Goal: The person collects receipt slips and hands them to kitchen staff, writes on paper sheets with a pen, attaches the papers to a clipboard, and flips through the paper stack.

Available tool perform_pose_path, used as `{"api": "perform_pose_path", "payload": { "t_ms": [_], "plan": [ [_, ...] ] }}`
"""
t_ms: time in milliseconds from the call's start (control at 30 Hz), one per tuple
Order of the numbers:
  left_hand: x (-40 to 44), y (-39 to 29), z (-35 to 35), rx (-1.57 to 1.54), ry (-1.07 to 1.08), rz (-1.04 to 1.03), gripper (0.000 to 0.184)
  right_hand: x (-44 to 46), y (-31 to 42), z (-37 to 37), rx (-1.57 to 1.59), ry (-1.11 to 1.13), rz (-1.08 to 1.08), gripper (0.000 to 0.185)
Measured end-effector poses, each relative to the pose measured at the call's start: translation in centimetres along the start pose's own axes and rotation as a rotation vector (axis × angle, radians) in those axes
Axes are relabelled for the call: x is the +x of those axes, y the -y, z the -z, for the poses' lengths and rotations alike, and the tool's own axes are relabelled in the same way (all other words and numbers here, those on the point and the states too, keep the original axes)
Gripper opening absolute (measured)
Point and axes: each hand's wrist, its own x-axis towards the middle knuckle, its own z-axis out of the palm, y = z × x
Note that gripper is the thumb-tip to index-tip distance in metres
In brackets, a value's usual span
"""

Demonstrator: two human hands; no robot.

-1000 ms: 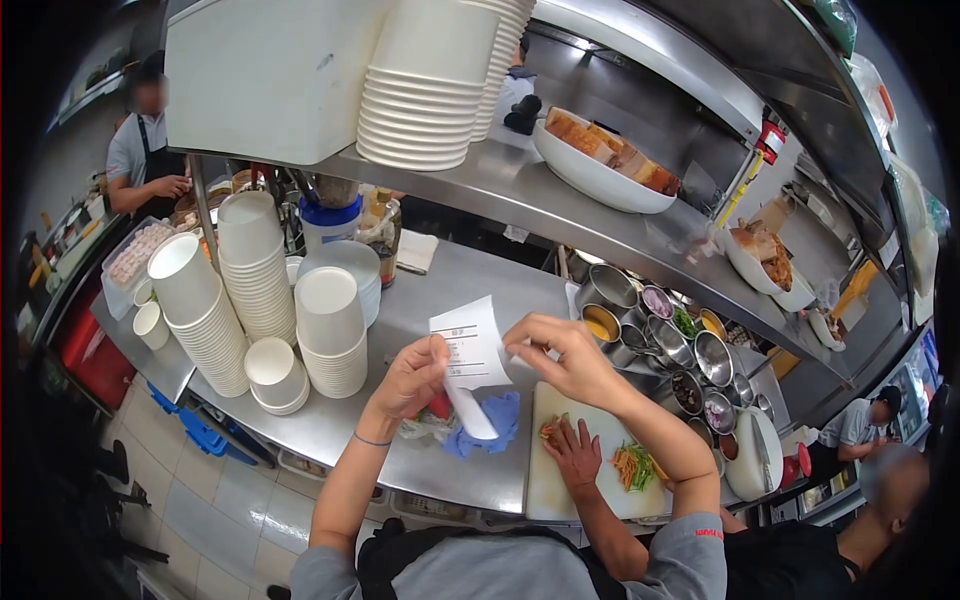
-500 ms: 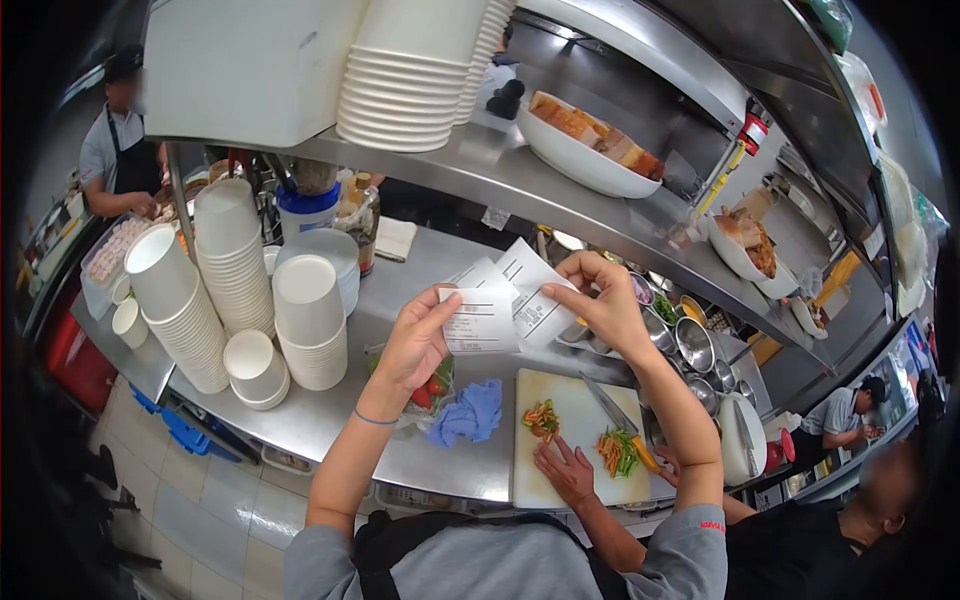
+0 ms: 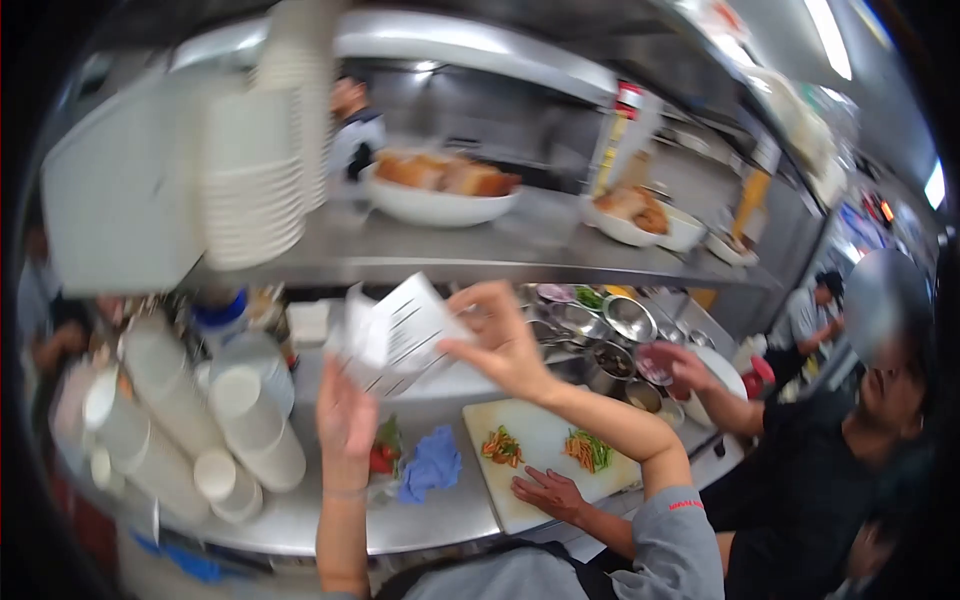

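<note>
My left hand (image 3: 347, 410), blurred by motion, is closed on the lower left edge of several white printed receipts (image 3: 408, 330). My right hand (image 3: 503, 340) pinches the right edge of a receipt between thumb and fingers. The slips overlap, tilted, above the steel counter, and their print is too smeared to read. Below them lie a crumpled blue cloth (image 3: 432, 465) and a bag of red and green vegetables (image 3: 385, 450). A white cutting board (image 3: 515, 425) holds two small piles of cut vegetables; a co-worker's hand (image 3: 553, 497) rests on it.
Stacks of white paper tubs (image 3: 255, 430) stand at left. Overhead, a steel shelf (image 3: 540, 235) carries more tubs and a white bowl of roasted meat (image 3: 440, 200). Metal ingredient pans (image 3: 630, 318) sit beyond the board. A co-worker (image 3: 840, 470) in black stands close at right.
My view has swung up and right. The receipts have come together into one overlapping bunch. The co-worker at right has raised one hand off the board and the knife.
</note>
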Motion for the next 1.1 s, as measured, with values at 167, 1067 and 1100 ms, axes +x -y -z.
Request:
{"api": "perform_pose_path", "payload": {
  "t_ms": [167,1067,1100],
  "plan": [
    [-1.1,-0.2,-0.2,-0.214,0.298,-0.032,0.033,3.3,6.4,4.8,-0.711,-0.080,0.470,0.011],
    [-12.6,-6.1,-3.0,1.014,-0.091,-0.017,0.012,12.3,11.4,13.6,-0.899,0.050,0.297,0.016],
    [-13.3,-7.0,-3.3,1.117,-0.050,0.028,0.011,10.9,11.2,8.3,-0.765,0.258,0.335,0.016]
  ]
}}
